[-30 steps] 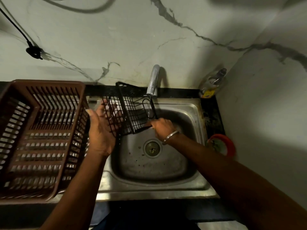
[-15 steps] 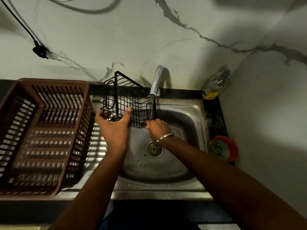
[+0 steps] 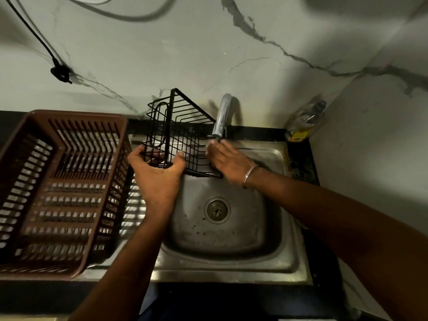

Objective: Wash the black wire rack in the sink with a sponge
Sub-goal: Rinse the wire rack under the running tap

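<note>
Black wire forms the single rack (image 3: pixel 183 137), which is held tilted above the back left part of the one steel sink (image 3: pixel 222 239), with its top corner raised against the wall. One faucet (image 3: pixel 222 114), one drain (image 3: pixel 217 209), one brown slatted basket (image 3: pixel 58 193) on the drainboard to the left, one bottle (image 3: pixel 305 119) in the back right corner of the bench (image 3: pixel 303 163), and one black cable (image 3: pixel 58 70) on the wall are counted. Two hands are in view. One metal bangle (image 3: pixel 250 174) is worn on the right wrist.

The basket is cut off at the left edge of the view. The bottle label is too dim to be read. The right hand (image 3: pixel 228 163) is smeared by motion blur, and the spout tip just above it is partly blurred. Whether water is running cannot be determined.

The near left corner of the rack is gripped by the left hand (image 3: pixel 159 179): the thumb is hooked over the front wires and the fingers (image 3: pixel 139 154) are curled round the left end. The right hand is laid against the right end of the rack, directly under the spout. How far it is closed, and whether anything is held in it, cannot be told.
</note>
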